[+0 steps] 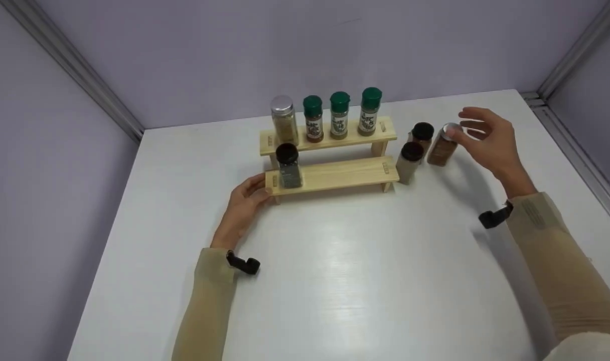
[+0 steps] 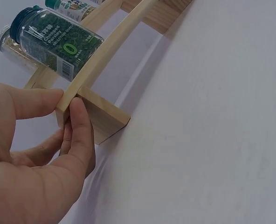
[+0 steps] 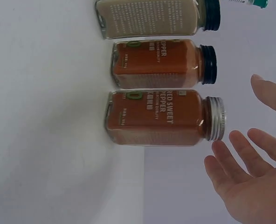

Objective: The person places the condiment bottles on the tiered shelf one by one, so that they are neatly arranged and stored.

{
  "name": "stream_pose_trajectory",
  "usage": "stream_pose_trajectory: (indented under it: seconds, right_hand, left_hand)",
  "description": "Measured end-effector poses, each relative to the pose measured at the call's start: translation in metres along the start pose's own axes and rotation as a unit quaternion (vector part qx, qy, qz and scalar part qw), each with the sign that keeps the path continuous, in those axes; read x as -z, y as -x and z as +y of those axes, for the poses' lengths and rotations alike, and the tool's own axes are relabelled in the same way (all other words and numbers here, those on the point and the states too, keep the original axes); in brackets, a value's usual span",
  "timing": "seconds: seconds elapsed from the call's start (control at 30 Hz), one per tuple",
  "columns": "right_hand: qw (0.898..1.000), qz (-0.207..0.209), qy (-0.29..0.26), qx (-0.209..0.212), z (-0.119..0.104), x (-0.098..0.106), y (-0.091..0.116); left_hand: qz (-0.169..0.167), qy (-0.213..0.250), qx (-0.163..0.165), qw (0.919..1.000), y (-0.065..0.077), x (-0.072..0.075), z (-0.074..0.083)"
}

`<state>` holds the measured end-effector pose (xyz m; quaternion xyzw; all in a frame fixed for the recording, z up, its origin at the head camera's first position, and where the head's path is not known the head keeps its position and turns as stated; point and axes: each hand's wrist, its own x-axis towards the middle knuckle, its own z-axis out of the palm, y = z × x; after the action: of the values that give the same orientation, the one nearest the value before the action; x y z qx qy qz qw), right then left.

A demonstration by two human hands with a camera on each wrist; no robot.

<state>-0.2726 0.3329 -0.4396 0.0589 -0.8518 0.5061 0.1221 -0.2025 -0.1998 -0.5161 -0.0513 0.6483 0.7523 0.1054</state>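
1. The left hand [image 1: 245,200] rests on the white table [image 1: 335,281] at the left end of the two-step wooden rack [image 1: 335,173]. In the left wrist view its thumb lies against the end of the lower shelf board and its fingers [image 2: 79,135] are curled against the rack's end leg — it grips that corner.
2. The right hand [image 1: 488,138] hovers in the air just right of the silver-lidded red pepper jar [image 1: 443,145]. Its fingers are spread and relaxed, holding nothing; the fingertips come very near the lid, and whether they touch it cannot be told.
3. That jar stands upright on the table to the right of the rack. Just beside it stand two black-lidded jars: one with reddish-brown spice [image 1: 422,136] behind, and one with pale powder [image 1: 409,161] nearer the rack's right leg.
4. On the lower shelf, near its left end, stands a black-lidded jar of green flakes [image 1: 288,166] — its label in the left wrist view reads "chopped parsley".
5. The upper shelf carries four jars in a row: a silver-lidded jar [image 1: 283,119] at the left, then three green-lidded bottles [image 1: 339,115] side by side.
6. Both forearms wear beige sleeves [image 1: 561,260], each with a small black device at the wrist.
7. Pale lilac walls [image 1: 235,50] with metal corner rails enclose the table.
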Motion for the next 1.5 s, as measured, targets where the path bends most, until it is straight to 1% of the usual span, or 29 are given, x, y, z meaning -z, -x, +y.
stream_pose_trajectory:
  seconds: [0.13, 0.27, 0.37, 0.5, 0.7, 0.9, 1.03, 1.23, 1.5]
  right_hand:
    - [1.0, -0.009, 0.004, -0.027, 0.013, -0.004, 0.0]
    - [0.998, -0.019, 0.017, -0.05, 0.022, -0.007, 0.001]
    - [0.998, -0.025, 0.02, -0.055, 0.025, -0.009, 0.001]
    - [0.998, -0.029, 0.017, -0.056, 0.029, -0.013, 0.001]
    - [0.998, -0.024, 0.012, -0.057, 0.034, -0.018, 0.001]
    - [0.999, -0.025, -0.015, -0.04, 0.044, -0.021, 0.002]
    - [0.999, -0.024, -0.027, -0.04, 0.049, -0.019, 0.003]
    - [0.998, -0.023, -0.025, -0.05, 0.047, -0.019, 0.003]
    - [0.999, -0.013, -0.027, -0.037, 0.046, -0.021, 0.004]
  left_hand:
    - [0.003, 0.018, 0.007, 0.9998, 0.0, -0.002, 0.0]
    - [-0.001, 0.011, 0.008, 0.9999, -0.002, -0.003, 0.0]
    - [-0.006, 0.004, 0.003, 1.0, -0.003, -0.002, -0.001]
    - [-0.009, 0.004, -0.004, 0.9999, -0.002, -0.002, -0.001]
    - [-0.011, 0.003, -0.01, 0.9999, -0.002, -0.001, -0.003]
    - [-0.014, 0.007, -0.013, 0.9998, -0.001, -0.001, -0.003]
    - [-0.019, 0.015, -0.014, 0.9996, -0.001, -0.003, -0.003]
    - [-0.019, 0.02, -0.019, 0.9994, -0.002, -0.002, -0.004]
    - [-0.022, 0.021, -0.02, 0.9994, -0.001, -0.002, -0.003]
